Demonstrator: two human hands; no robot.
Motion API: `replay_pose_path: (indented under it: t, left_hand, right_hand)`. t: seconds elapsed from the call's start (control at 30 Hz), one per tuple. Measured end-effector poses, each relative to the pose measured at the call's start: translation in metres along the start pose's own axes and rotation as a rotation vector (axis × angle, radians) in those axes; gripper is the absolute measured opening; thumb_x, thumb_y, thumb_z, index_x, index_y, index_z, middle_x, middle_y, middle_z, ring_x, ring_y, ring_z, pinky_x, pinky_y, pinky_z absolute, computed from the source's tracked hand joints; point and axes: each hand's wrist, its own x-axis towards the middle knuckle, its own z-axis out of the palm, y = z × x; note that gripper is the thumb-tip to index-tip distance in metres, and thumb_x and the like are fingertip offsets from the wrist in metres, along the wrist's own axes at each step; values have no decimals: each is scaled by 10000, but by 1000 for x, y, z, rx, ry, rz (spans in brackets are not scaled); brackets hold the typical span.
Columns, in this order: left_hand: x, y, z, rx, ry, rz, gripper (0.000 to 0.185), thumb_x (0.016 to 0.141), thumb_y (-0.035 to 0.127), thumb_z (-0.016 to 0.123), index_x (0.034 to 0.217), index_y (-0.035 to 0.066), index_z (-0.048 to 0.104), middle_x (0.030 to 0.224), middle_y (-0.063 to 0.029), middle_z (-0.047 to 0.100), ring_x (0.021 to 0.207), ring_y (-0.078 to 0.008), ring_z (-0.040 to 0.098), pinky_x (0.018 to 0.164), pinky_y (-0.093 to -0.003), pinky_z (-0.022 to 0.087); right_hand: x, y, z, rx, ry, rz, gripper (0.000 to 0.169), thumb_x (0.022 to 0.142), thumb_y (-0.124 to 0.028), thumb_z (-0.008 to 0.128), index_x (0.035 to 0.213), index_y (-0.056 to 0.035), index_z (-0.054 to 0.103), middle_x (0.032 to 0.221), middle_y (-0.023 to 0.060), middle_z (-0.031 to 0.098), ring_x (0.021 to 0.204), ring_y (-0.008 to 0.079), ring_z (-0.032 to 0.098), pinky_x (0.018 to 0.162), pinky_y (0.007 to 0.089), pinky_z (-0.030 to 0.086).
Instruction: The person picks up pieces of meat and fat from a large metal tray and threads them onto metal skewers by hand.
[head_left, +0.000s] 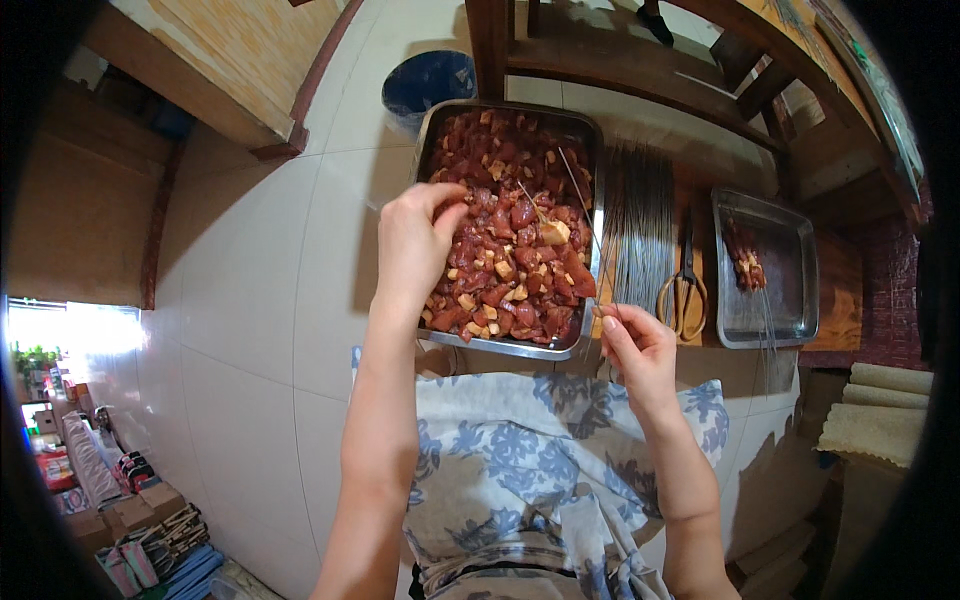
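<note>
Diced red meat with pale fat cubes (517, 277) fills a deep metal tray (499, 346) before me. My left hand (424, 236) is at the tray's left side, its fingertips at the meat; whether they pinch a piece cannot be told. My right hand (637, 341) holds thin metal skewers at the tray's lower right corner. One skewer (577, 180) slants up over the tray, and another bears a pale chunk (554, 232) near its end. A bundle of loose metal skewers (641, 217) lies right of the tray, beside scissors (684, 292) with tan handles.
A smaller metal tray (780, 330) at the right holds several loaded meat skewers (744, 259). A wooden board or bench (840, 285) lies under it. A blue bucket (427, 81) stands on the tiled floor behind the large tray. Wooden furniture (600, 71) stands at the far side.
</note>
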Motion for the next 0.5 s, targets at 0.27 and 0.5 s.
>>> replay_pose_path:
  t: [0.27,0.5]
  left_hand:
    - [-9,21,33,361,-200,255,199,681,62,711,875,54,670,964,-91,624,923,-286,605,792,-380,506]
    - [-9,20,28,291,-164,177,77,676,-1,631,746,-7,602,846,-150,594,812,-326,613,722,-431,519]
  right_hand:
    - [1,-2,-4,20,16,8,166,912,-94,587,1027,14,636,738,-23,567,619,39,502,523,177,371]
    - [4,-1,-10,13,40,18,192,917,-116,588,1046,17,640,740,-20,573,627,39,511,519,177,372]
